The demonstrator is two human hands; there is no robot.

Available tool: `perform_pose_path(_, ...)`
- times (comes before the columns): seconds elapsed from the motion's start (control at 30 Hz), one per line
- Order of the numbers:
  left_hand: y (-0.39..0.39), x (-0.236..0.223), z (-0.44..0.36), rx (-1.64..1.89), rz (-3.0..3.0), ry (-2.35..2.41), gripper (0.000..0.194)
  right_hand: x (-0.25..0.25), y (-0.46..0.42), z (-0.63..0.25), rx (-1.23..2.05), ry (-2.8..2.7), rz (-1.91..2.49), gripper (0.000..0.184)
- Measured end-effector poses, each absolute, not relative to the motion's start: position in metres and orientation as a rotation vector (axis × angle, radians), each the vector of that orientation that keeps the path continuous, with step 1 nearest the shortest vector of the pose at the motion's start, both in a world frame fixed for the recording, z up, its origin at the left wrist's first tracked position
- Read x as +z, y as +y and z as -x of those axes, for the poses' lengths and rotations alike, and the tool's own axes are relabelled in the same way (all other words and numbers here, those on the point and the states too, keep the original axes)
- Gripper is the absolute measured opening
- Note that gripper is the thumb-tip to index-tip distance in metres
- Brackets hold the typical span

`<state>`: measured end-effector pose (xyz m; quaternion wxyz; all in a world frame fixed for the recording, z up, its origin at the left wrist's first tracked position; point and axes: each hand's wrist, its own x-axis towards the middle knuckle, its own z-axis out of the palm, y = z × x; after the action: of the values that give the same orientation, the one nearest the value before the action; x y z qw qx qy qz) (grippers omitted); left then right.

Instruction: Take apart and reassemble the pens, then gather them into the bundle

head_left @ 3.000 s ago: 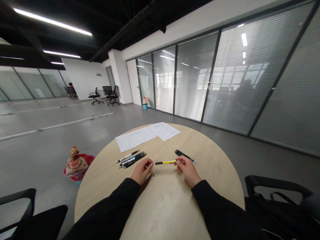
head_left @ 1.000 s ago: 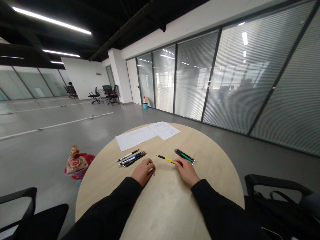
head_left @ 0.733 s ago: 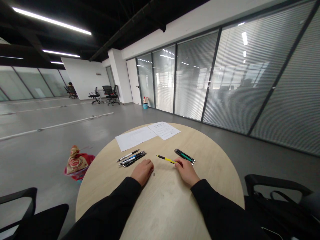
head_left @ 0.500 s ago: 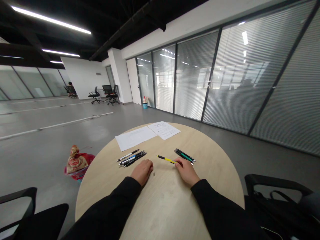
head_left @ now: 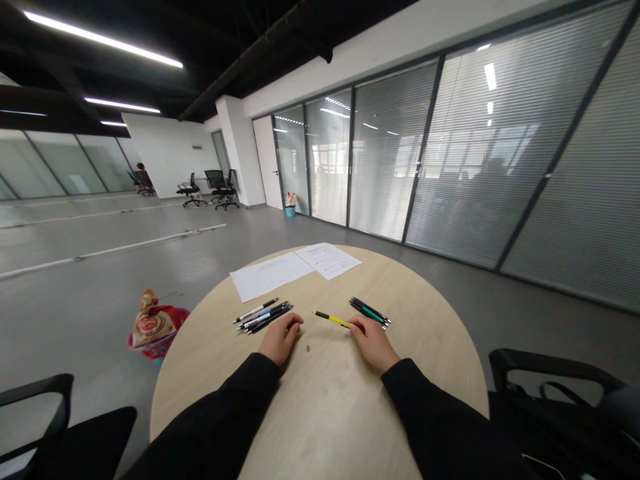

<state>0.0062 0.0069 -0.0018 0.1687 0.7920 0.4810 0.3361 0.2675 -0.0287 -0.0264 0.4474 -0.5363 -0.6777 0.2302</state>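
The fingers (head_left: 356, 324) of the right hand (head_left: 373, 343) lie relaxed and slightly spread on the counter (head_left: 325, 413), their tips touching the right end of a yellow-and-black pen (head_left: 333, 319) without any visible pinch. The pen lies flat and at a slant, reaching left from those fingertips towards the left hand (head_left: 281, 339), with a yellow barrel and a dark section at its far end. No writing can be made out on it.

The left hand's fingers (head_left: 294, 324) curl loosely against the counter, half closed and holding nothing that shows. A tiny grey speck (head_left: 308, 348) lies just beside them, too small to identify. Both forearms are in black sleeves (head_left: 225, 413).

Ahead of the left fingers, a bunch of black, blue and white pens (head_left: 263, 317) lies close together. Beyond the right fingers sits a tight bundle of black and green pens (head_left: 369, 312).

Further out, near the far edge of the round, pale wood-grain counter, are two overlapping white sheets (head_left: 295, 270). The right one has printed lines that are too small to read. Past the counter's left edge, a red bag with a tan package (head_left: 154, 325) stands on the grey floor (head_left: 100, 293), its label unreadable.
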Motion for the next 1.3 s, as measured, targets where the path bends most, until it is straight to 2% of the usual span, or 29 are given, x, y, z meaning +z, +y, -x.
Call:
perform_pose_path(0.47, 0.006, -0.002, -0.009, 1.032, -1.975, 1.267, 0.017, -0.026, -0.028, -0.266, 0.561, -1.698, 1.307, 0.021)
perform_pose_path(0.87, 0.015, -0.009, -0.007, 1.196, -1.643, 1.139, 0.030, -0.022, -0.033, -0.264, 0.593, -1.762, 1.296, 0.020)
perform_pose_path(1.3, 0.015, -0.011, -0.011, 1.171, -1.490, 1.061, 0.038, -0.022, -0.033, -0.264, 0.605, -1.789, 1.268, 0.020)
